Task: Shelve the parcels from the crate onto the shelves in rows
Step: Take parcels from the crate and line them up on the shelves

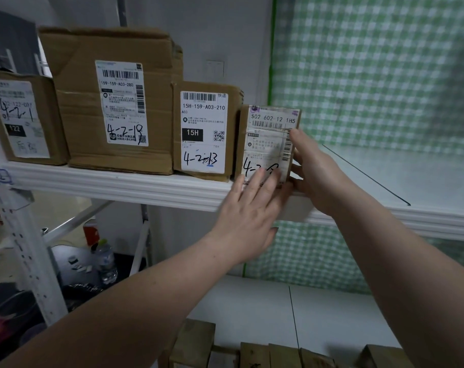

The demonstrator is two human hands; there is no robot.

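Two bare arms, nothing worn

The left hand (248, 219) and the right hand (314, 172) are both bare, without gloves, rings or a watch. The forearms are uncovered along all the length that is seen, and no sleeve edge shows on either of them. The fingernails are short and plain. The fingers are slim, and the right forearm looks wider near the lower edge.

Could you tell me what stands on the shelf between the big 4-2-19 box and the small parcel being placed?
One box, the 15H parcel, stands between the big box and the small parcel, in the head view.
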